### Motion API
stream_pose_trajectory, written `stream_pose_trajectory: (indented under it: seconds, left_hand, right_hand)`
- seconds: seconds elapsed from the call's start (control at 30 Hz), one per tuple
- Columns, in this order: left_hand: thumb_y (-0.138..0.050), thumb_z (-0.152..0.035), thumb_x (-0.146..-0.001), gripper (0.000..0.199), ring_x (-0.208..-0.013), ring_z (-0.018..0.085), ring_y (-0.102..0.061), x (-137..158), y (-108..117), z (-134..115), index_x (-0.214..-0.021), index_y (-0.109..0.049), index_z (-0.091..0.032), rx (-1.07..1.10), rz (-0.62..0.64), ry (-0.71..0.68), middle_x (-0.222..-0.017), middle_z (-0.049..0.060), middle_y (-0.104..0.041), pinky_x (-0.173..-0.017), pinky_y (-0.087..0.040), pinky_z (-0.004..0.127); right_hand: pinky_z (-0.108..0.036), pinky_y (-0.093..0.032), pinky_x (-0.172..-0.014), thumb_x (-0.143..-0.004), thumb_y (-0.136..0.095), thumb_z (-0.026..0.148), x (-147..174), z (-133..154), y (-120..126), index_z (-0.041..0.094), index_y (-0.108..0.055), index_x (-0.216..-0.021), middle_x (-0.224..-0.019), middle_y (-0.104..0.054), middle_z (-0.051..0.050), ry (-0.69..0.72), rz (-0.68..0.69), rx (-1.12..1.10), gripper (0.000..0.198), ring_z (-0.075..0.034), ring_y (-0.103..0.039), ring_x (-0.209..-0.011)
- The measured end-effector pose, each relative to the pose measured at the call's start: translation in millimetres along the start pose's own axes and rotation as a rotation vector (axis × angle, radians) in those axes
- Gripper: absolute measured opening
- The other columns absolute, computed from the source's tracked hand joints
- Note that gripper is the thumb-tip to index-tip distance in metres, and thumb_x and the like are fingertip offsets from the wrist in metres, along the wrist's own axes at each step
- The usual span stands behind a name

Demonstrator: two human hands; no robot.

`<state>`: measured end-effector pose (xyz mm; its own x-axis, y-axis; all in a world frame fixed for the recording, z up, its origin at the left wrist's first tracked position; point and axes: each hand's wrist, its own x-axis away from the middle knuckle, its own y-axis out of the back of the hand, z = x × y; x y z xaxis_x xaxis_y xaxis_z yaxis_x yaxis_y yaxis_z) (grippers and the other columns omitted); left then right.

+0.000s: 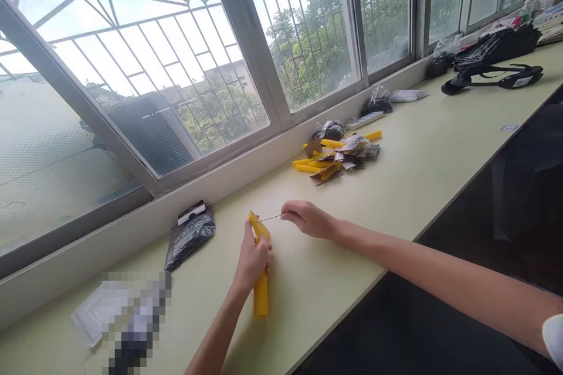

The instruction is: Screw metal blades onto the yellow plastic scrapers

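Note:
My left hand (254,261) is closed around a long yellow plastic piece (261,300), shaped like a handle with a slanted, pointed top. The piece stands out above and below my fingers, its lower end near the tabletop (334,263). My right hand (310,220) pinches a thin metal rod (270,218) that points left. The rod's far tip meets the upper part of the yellow piece; whether it goes in or only touches, I cannot tell. My fingers hide the rod's other end.
A pile of yellow pieces with cardboard and small packets (336,158) lies beyond my right hand. A black plastic-wrapped pack (191,234) sits by the window ledge, with a clear bag (103,307) nearer. Black headgear (492,79) rests far right. The table's front edge (378,275) runs beneath my right forearm.

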<state>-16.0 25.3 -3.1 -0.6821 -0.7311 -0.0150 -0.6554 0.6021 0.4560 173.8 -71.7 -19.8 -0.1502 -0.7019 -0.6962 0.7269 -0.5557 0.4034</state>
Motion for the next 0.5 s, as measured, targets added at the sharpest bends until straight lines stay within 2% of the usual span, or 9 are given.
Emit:
stream_pose_trajectory:
  seconds: [0.07,0.1,0.2,0.3,0.37,0.5]
  left_hand:
    - [-0.044,-0.021,-0.091,0.057,-0.041,0.006,-0.044,-0.7,0.2,-0.4,-0.146,-0.031,-0.027,-0.011,0.003,0.002,-0.081,-0.002,-0.055,-0.035,-0.038,0.016]
    - [-0.044,-0.021,-0.091,0.057,-0.04,0.006,-0.044,-1.0,0.0,-0.6,-0.147,-0.03,-0.027,-0.017,0.005,0.006,-0.081,-0.002,-0.055,-0.035,-0.038,0.016]
    - [-0.043,-0.021,-0.092,0.057,-0.039,0.006,-0.044,-1.6,-1.6,-1.1,-0.147,-0.03,-0.029,-0.028,0.012,0.008,-0.081,-0.002,-0.055,-0.034,-0.039,0.017]
    - [-0.042,-0.022,-0.094,0.057,-0.039,0.006,-0.045,-1.5,-3.0,-1.7,-0.149,-0.029,-0.03,-0.05,0.002,0.0,-0.081,-0.002,-0.055,-0.035,-0.039,0.017]
    - [-0.042,-0.022,-0.094,0.057,-0.039,0.006,-0.044,-1.5,-3.3,-1.9,-0.149,-0.029,-0.03,-0.063,0.0,-0.002,-0.081,-0.002,-0.055,-0.035,-0.039,0.017]
    - [-0.041,-0.022,-0.095,0.053,-0.039,0.006,-0.044,-1.5,-3.0,-2.0,-0.146,-0.03,-0.028,-0.067,0.013,-0.003,-0.081,-0.002,-0.056,-0.035,-0.039,0.018]
  right_hand:
    - [-0.029,-0.041,-0.072,-0.101,-0.05,0.033,0.1,1.8,-0.4,0.02,-0.06,-0.088,-0.087,-0.062,-0.005,0.065,-0.018,0.042,0.021,-0.015,-0.051,-0.075]
    - [-0.028,-0.041,-0.071,-0.1,-0.052,0.035,0.0,3.1,-0.3,0.019,-0.06,-0.09,-0.089,-0.063,-0.005,0.054,-0.036,0.053,0.02,-0.015,-0.051,-0.074]
    - [-0.027,-0.038,-0.063,-0.1,-0.054,0.042,-0.8,6.7,-0.2,0.018,-0.061,-0.083,-0.075,-0.06,-0.001,-0.106,-0.07,0.057,0.03,-0.013,-0.047,-0.063]
    - [-0.027,-0.034,-0.059,-0.102,-0.05,0.041,-2.4,6.5,-0.8,0.018,-0.058,-0.069,-0.058,-0.05,0.003,-0.236,-0.061,0.03,0.041,-0.012,-0.043,-0.056]
    - [-0.027,-0.035,-0.059,-0.099,-0.056,0.037,-3.5,4.5,-1.5,0.018,-0.059,-0.07,-0.061,-0.052,0.002,-0.194,-0.094,0.016,0.035,-0.012,-0.044,-0.058]
    - [-0.026,-0.042,-0.066,-0.093,-0.064,0.032,-4.1,1.7,-2.9,0.018,-0.063,-0.085,-0.088,-0.063,-0.004,-0.063,-0.183,-0.043,0.016,-0.013,-0.053,-0.071]
